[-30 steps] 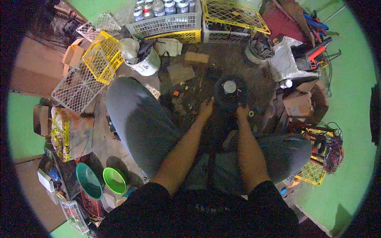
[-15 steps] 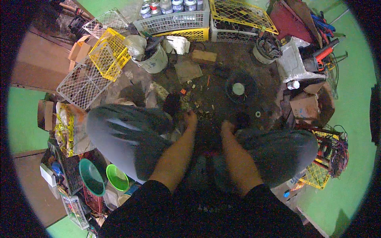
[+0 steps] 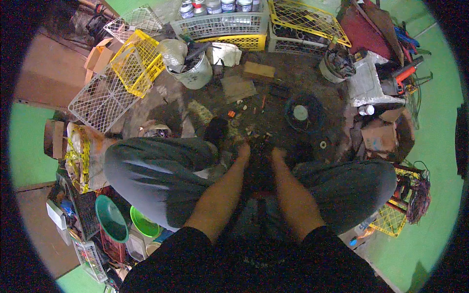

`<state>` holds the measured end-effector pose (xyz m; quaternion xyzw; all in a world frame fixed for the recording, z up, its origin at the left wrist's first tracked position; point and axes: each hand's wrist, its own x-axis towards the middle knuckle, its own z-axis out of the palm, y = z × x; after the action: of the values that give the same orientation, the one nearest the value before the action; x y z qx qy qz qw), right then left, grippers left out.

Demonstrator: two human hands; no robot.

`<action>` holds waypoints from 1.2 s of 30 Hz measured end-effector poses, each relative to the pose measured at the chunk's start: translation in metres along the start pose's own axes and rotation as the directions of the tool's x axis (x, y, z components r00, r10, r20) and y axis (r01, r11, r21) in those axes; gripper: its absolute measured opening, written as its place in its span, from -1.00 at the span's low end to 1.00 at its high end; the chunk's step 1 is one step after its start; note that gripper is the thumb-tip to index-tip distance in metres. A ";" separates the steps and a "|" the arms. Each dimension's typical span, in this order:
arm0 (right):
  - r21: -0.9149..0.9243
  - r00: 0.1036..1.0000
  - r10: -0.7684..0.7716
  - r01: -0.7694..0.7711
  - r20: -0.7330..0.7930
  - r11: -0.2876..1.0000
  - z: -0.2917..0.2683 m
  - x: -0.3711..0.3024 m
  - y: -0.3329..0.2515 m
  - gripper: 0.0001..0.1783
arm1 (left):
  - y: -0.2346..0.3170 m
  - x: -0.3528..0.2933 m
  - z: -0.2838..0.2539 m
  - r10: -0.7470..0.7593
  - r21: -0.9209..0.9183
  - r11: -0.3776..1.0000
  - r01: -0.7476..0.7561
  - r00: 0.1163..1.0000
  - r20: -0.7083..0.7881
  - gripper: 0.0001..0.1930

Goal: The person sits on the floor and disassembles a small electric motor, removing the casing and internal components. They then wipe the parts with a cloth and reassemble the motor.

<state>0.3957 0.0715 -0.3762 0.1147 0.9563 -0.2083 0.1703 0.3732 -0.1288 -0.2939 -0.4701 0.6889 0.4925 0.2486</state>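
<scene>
Between my knees, low over the dark floor, my left hand (image 3: 243, 149) and my right hand (image 3: 279, 154) are held a short way apart. Shadow and blur swallow the fingers of both, so I cannot make out whether they hold anything. Small pale scraps (image 3: 251, 132) lie scattered on the floor just beyond the hands. A small orange piece (image 3: 231, 114) and a thin orange-red stick (image 3: 263, 102) lie a little farther off. To the right of these, a pale round object (image 3: 300, 113) sits inside a dark round tub (image 3: 318, 115). Near my right knee is a small pale ring (image 3: 323, 144).
White buckets stuffed with scrap stand ahead at left (image 3: 192, 74) and right (image 3: 333, 74). At the back, a grey crate (image 3: 222, 27) holds several cans. Yellow crates (image 3: 137, 63) lean at left. Green basins (image 3: 111, 218) stand behind my left knee, bundled wires (image 3: 418, 200) beyond my right.
My left hand has moved slightly right, narrowing the gap between my hands. The whole view has shifted a little, so the far things appear farther right.
</scene>
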 end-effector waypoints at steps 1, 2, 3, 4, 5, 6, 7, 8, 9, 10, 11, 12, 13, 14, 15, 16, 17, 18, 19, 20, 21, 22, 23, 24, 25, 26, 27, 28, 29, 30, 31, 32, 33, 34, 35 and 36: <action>0.365 0.937 0.349 -0.312 -0.036 0.877 -0.008 0.004 -0.005 -0.51 | 0.001 0.001 0.001 -0.015 -0.059 0.998 0.016 1.000 0.010 -0.31; 0.673 0.764 0.642 -0.506 0.060 0.540 -0.016 0.007 -0.011 -0.48 | 0.003 0.001 0.003 -0.029 -0.115 0.993 0.032 0.999 0.026 -0.32; 0.620 0.789 0.614 -0.482 0.001 0.619 -0.020 0.006 -0.012 -0.48 | 0.003 0.002 0.003 -0.047 -0.158 0.986 0.052 0.998 0.035 -0.32; 0.560 0.812 0.580 -0.455 -0.057 0.692 -0.024 0.004 -0.013 -0.47 | 0.005 0.002 0.003 -0.059 -0.193 0.979 0.066 0.997 0.042 -0.33; 0.494 0.834 0.541 -0.426 -0.112 0.758 -0.029 0.003 -0.015 -0.47 | 0.008 0.003 0.004 -0.068 -0.226 0.971 0.079 0.996 0.056 -0.33; 0.445 0.907 0.406 -0.321 -0.108 0.836 -0.040 -0.003 -0.027 -0.47 | 0.006 0.004 0.005 -0.065 -0.224 0.972 0.069 0.998 0.028 -0.34; 0.391 0.961 0.261 -0.207 -0.089 0.897 -0.055 -0.013 -0.043 -0.48 | 0.001 0.008 0.007 -0.077 -0.224 0.972 0.074 0.997 -0.004 -0.34; 0.346 0.991 0.118 -0.090 -0.061 0.934 -0.071 -0.022 -0.058 -0.48 | -0.003 0.008 0.010 -0.059 -0.187 0.981 0.048 0.997 -0.052 -0.39; 0.442 0.991 0.121 -0.086 -0.050 0.893 -0.083 -0.026 -0.065 -0.50 | -0.003 0.010 0.015 -0.029 -0.150 0.989 0.014 0.995 -0.096 -0.45; 0.532 0.992 0.120 -0.081 -0.039 0.843 -0.091 -0.027 -0.070 -0.53 | -0.001 0.011 0.017 -0.017 -0.128 0.992 0.001 0.992 -0.124 -0.42; 0.615 0.993 0.117 -0.076 -0.027 0.785 -0.099 -0.030 -0.076 -0.55 | -0.001 0.012 0.018 -0.016 -0.115 0.993 -0.002 0.988 -0.156 -0.40; 0.476 0.990 0.121 -0.070 -0.077 0.877 -0.114 -0.039 -0.086 -0.52 | -0.001 0.011 0.016 -0.045 -0.118 0.993 0.023 0.981 -0.186 -0.38; 0.321 0.986 0.111 -0.065 -0.127 0.945 -0.130 -0.049 -0.099 -0.49 | -0.004 0.012 0.012 -0.077 -0.123 0.991 0.051 0.974 -0.213 -0.36; 0.157 0.979 0.101 -0.073 -0.178 0.985 -0.142 -0.057 -0.107 -0.45 | -0.003 0.012 0.009 -0.104 -0.125 0.989 0.076 0.967 -0.234 -0.34; 0.144 0.989 0.029 -0.007 -0.147 0.990 -0.147 -0.063 -0.112 -0.40 | -0.001 0.011 0.006 -0.125 -0.130 0.987 0.093 0.959 -0.255 -0.31; 0.130 0.992 -0.048 0.064 -0.118 0.989 -0.150 -0.068 -0.116 -0.35 | 0.001 0.012 0.004 -0.139 -0.139 0.985 0.105 0.953 -0.269 -0.29; 0.079 0.989 -0.121 0.127 -0.082 0.989 -0.152 -0.071 -0.123 -0.30 | 0.003 0.013 0.003 -0.153 -0.144 0.983 0.116 0.947 -0.283 -0.27; 0.037 0.981 -0.191 0.193 -0.036 0.981 -0.155 -0.076 -0.131 -0.24 | 0.002 0.013 0.000 -0.168 -0.148 0.981 0.129 0.941 -0.294 -0.24; -0.043 0.966 -0.258 0.259 0.015 0.965 -0.158 -0.078 -0.145 -0.20 | 0.002 0.013 -0.003 -0.181 -0.159 0.978 0.137 0.935 -0.305 -0.22; -0.119 0.945 -0.319 0.326 0.073 0.938 -0.163 -0.079 -0.155 -0.15 | 0.002 0.013 -0.006 -0.195 -0.166 0.975 0.149 0.931 -0.309 -0.19; -0.159 0.931 -0.353 0.364 0.091 0.918 -0.156 -0.078 -0.150 -0.15 | 0.004 0.010 -0.006 -0.194 -0.178 0.973 0.144 0.931 -0.308 -0.17; -0.197 0.916 -0.386 0.400 0.108 0.895 -0.139 -0.075 -0.138 -0.15 | 0.009 0.007 -0.008 -0.190 -0.181 0.974 0.139 0.932 -0.308 -0.14; -0.231 0.898 -0.421 0.439 0.127 0.868 -0.127 -0.073 -0.131 -0.14 | 0.011 0.004 -0.009 -0.169 -0.209 0.972 0.107 0.937 -0.304 -0.14; -0.230 0.901 -0.417 0.433 0.117 0.871 -0.126 -0.075 -0.134 -0.15 | 0.009 0.006 -0.010 -0.186 -0.228 0.966 0.120 0.937 -0.297 -0.14; -0.228 0.905 -0.412 0.426 0.106 0.876 -0.126 -0.078 -0.136 -0.16 | 0.008 0.007 -0.010 -0.200 -0.224 0.965 0.136 0.934 -0.295 -0.16; -0.225 0.909 -0.406 0.417 0.095 0.881 -0.126 -0.080 -0.138 -0.17 | 0.007 0.008 -0.010 -0.206 -0.232 0.962 0.140 0.935 -0.289 -0.17; -0.228 0.910 -0.395 0.414 0.124 0.881 -0.134 -0.084 -0.144 -0.18 | 0.005 0.010 -0.009 -0.208 -0.242 0.960 0.139 0.935 -0.286 -0.18; -0.232 0.910 -0.384 0.411 0.155 0.882 -0.147 -0.087 -0.154 -0.20 | 0.001 0.012 -0.009 -0.217 -0.249 0.957 0.147 0.934 -0.285 -0.19; -0.238 0.914 -0.364 0.399 0.179 0.885 -0.157 -0.088 -0.158 -0.21 | 0.000 0.012 -0.006 -0.220 -0.250 0.956 0.151 0.935 -0.277 -0.21; -0.248 0.918 -0.347 0.387 0.190 0.888 -0.157 -0.084 -0.158 -0.22 | 0.002 0.011 -0.006 -0.216 -0.255 0.956 0.145 0.937 -0.276 -0.22; -0.258 0.922 -0.330 0.375 0.202 0.890 -0.157 -0.081 -0.157 -0.22 | 0.003 0.010 -0.006 -0.214 -0.259 0.955 0.143 0.938 -0.271 -0.23; -0.269 0.925 -0.312 0.364 0.215 0.892 -0.157 -0.078 -0.157 -0.22 | 0.004 0.009 -0.005 -0.210 -0.263 0.955 0.139 0.940 -0.268 -0.25; -0.283 0.923 -0.321 0.373 0.212 0.884 -0.153 -0.075 -0.152 -0.21 | 0.006 0.008 -0.003 -0.208 -0.269 0.953 0.136 0.943 -0.260 -0.26; -0.292 0.921 -0.329 0.379 0.209 0.878 -0.148 -0.073 -0.147 -0.21 | 0.008 0.007 -0.004 -0.203 -0.271 0.953 0.131 0.945 -0.257 -0.27; -0.293 0.923 -0.335 0.379 0.191 0.878 -0.143 -0.071 -0.142 -0.22 | 0.009 0.004 -0.005 -0.202 -0.270 0.954 0.131 0.945 -0.256 -0.28; -0.296 0.923 -0.346 0.382 0.168 0.875 -0.137 -0.067 -0.137 -0.22 | 0.011 0.003 -0.005 -0.194 -0.281 0.952 0.121 0.949 -0.250 -0.30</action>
<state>0.3795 -0.0001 -0.1850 -0.1086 0.9709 -0.0830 0.1965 0.3622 -0.1341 -0.2894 -0.6164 0.6053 0.4879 0.1251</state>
